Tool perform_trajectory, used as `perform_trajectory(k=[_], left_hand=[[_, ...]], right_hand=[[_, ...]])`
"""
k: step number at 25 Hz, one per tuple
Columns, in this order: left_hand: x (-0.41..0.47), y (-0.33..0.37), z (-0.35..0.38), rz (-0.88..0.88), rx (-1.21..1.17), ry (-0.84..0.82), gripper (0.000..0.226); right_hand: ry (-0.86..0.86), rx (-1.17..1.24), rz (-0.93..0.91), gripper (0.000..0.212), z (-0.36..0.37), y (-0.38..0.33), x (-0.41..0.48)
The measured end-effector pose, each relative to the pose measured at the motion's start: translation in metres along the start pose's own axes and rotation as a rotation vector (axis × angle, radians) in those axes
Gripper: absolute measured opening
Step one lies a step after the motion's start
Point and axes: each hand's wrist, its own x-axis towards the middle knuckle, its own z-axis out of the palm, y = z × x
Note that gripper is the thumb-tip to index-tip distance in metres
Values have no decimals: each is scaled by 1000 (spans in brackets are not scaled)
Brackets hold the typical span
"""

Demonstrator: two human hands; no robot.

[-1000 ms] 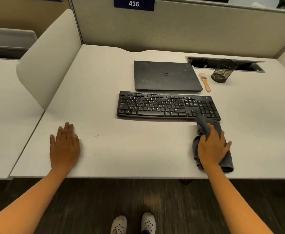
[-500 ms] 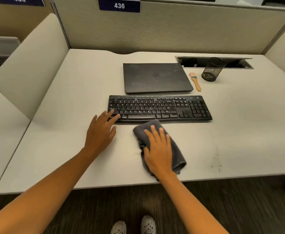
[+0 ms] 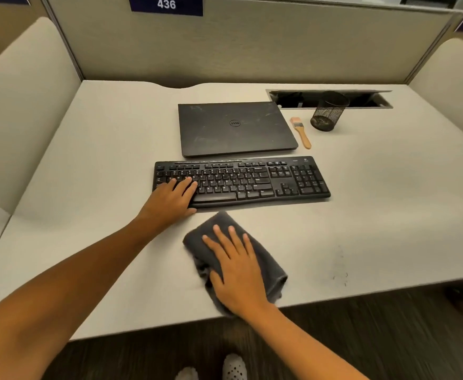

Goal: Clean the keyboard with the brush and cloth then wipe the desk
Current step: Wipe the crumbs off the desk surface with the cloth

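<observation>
Near edge, six o'clock: a dark grey, soft folded cloth (image 3: 275,278) lies on the pale grey laminate worktop (image 3: 389,215), just beside the keyboard's front edge; I cannot tell whether they touch.
Right hand (image 3: 238,272): flat on top of the cloth, fingers (image 3: 233,237) straight and splayed, pressing down and pinching nothing.
Left hand (image 3: 170,201): at ten o'clock of the cloth, fingers (image 3: 186,185) stretched over the left-end keys of the black full-size plastic keyboard (image 3: 252,179). It grips nothing; I read it as steadying.
Keyboard: at twelve o'clock of the cloth, lying flat.
Brush: a small wooden-handled brush with pale bristles (image 3: 301,133) sits at one o'clock, well apart from both hands, between a closed black laptop (image 3: 235,127) and a black wire-mesh cup (image 3: 327,113).
Cloth handling: light and limp, I judge. It should bunch under a sliding palm, so I'd keep the palm centred, or pinch a folded edge to lift it.
Keyboard handling: light and stiff, likely to skate on the smooth worktop. I'd hold its end frame, not the keys.
Marks: faint dark specks (image 3: 340,270) at three o'clock of the cloth.
</observation>
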Motion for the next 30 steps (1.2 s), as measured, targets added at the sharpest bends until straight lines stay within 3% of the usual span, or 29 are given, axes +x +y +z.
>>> perform_trajectory(k=[6,8,11,15,21,24,27,30], left_hand=[[21,-22,-9,100,35,264,44],[27,-28,-16,117,-12,325,46],[28,-28,-14,132,4,373,46],[27,-25,-10,125,-23,415,42],[20,-20,2,158,62,453,49],[15,-12,6,181,159,445,54],[12,-9,10,165,203,438,56],[6,0,21,136,207,367,56]], right_hand=[[-55,48,-154,62,24,-45,48],[-34,57,-128,61,27,-48,72],[19,28,21,58,20,-30,101],[151,-77,279,45,-4,46,98],[243,-154,743,55,-57,176,44],[354,-99,868,54,-70,196,25],[570,-18,876,51,-73,169,21],[717,-40,658,53,-67,109,8]])
